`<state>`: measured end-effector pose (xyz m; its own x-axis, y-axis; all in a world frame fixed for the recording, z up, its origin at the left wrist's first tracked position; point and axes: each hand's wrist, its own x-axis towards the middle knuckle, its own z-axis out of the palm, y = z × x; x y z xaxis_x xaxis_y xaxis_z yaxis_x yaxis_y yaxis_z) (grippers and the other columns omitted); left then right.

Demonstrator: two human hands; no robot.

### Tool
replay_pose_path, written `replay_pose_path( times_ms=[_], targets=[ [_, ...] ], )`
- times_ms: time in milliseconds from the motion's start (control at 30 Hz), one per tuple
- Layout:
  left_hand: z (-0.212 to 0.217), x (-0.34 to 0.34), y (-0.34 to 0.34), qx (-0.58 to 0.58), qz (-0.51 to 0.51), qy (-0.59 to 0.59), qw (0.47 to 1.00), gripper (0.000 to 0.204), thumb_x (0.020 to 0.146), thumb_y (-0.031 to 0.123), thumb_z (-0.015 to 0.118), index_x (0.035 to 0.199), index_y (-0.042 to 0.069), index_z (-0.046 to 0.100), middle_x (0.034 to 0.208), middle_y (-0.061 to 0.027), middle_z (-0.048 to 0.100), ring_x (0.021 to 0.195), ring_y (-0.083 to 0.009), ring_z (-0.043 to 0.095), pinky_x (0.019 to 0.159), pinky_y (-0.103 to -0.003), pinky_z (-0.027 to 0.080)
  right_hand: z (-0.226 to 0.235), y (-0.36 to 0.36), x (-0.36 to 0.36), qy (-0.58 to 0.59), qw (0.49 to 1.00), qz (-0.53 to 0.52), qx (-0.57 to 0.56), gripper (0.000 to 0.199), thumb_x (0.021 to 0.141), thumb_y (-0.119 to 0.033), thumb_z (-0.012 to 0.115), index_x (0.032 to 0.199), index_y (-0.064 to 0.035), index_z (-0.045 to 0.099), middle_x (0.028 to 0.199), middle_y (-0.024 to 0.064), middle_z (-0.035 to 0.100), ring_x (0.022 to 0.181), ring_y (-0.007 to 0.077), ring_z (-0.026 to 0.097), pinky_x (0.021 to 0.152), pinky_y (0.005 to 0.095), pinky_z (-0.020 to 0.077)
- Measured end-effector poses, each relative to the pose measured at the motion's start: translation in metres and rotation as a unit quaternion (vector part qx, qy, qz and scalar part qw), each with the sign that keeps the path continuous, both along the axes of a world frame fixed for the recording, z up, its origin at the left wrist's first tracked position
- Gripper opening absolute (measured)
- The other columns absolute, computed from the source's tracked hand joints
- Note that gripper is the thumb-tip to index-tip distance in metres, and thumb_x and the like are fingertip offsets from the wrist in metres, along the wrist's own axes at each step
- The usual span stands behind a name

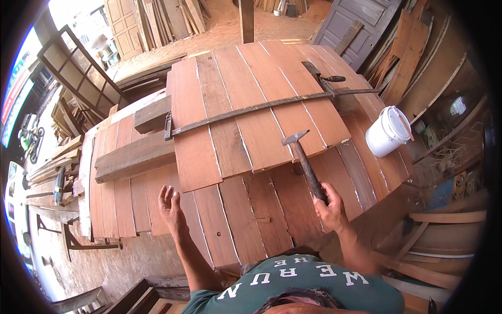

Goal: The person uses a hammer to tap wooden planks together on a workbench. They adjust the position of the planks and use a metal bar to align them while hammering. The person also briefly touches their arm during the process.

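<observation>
My right hand (330, 209) is wrapped round the dark handle of a hammer (308, 166). The hammer's metal head hangs over the near part of a raised panel of reddish-brown boards (230, 149), whose joints show white glue lines. Across this panel lies a long bar clamp (251, 112), its screw handle at the far right. Thick wooden blocks (137, 157) stick out at the panel's left, above a second glued panel (235, 220) underneath. With its fingers loosely bent and a little apart, my left hand (171, 205) holds nothing and hovers by the upper panel's near left corner.
A white lidded bucket (388, 131) stands on the lower panel at the right. Planks (405, 52) and a grey panelled door (355, 26) lean behind it. Far left are a framed lattice (78, 70) and stacked timber (57, 157). A wooden post (246, 21) rises beyond the panels.
</observation>
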<state>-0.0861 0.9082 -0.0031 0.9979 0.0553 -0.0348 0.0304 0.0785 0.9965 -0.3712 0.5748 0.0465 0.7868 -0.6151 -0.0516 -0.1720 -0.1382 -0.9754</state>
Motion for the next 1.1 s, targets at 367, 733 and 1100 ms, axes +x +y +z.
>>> replay_pose_path(
  times_ms=[367, 733, 1100],
  targets=[
    [-0.008, -0.007, -0.018, 0.009, 0.002, 0.091, 0.996, 0.071, 0.096, 0.023, 0.073, 0.151, 0.0, 0.034, 0.141, -0.0232, 0.053, 0.133, -0.0304, 0.052, 0.111, -0.046, 0.042, 0.016, -0.081, 0.1, -0.024, 0.988, -0.016, -0.152, 0.035, 0.1, -0.019, 0.058, 0.131, -0.0009, 0.055, 0.086, 0.0123, 0.061, 0.08, 0.0219, 0.061, 0.076, 0.0391, 0.0509],
    [-0.038, 0.0, -0.062, -0.159, 0.045, 0.174, 0.971, 0.032, 0.09, 0.027, 0.079, 0.101, 0.009, 0.056, 0.102, -0.0045, 0.067, 0.098, -0.0161, 0.066, 0.097, -0.038, 0.051, 0.056, -0.206, 0.361, 0.046, 0.926, -0.06, -0.369, 0.043, 0.098, -0.024, 0.056, 0.138, -0.0084, 0.052, 0.114, 0.0282, 0.069, 0.106, 0.0451, 0.067, 0.09, 0.0522, 0.0524],
    [-0.041, 0.002, -0.061, -0.15, 0.04, 0.138, 0.978, 0.035, 0.088, 0.027, 0.078, 0.112, 0.009, 0.06, 0.103, -0.0016, 0.066, 0.1, -0.0137, 0.063, 0.1, -0.038, 0.045, -0.012, -0.267, 0.514, 0.17, 0.844, -0.044, -0.507, 0.044, 0.101, -0.024, 0.052, 0.141, -0.0089, 0.047, 0.119, 0.0281, 0.067, 0.104, 0.0462, 0.067, 0.086, 0.0543, 0.0541]
  ],
)
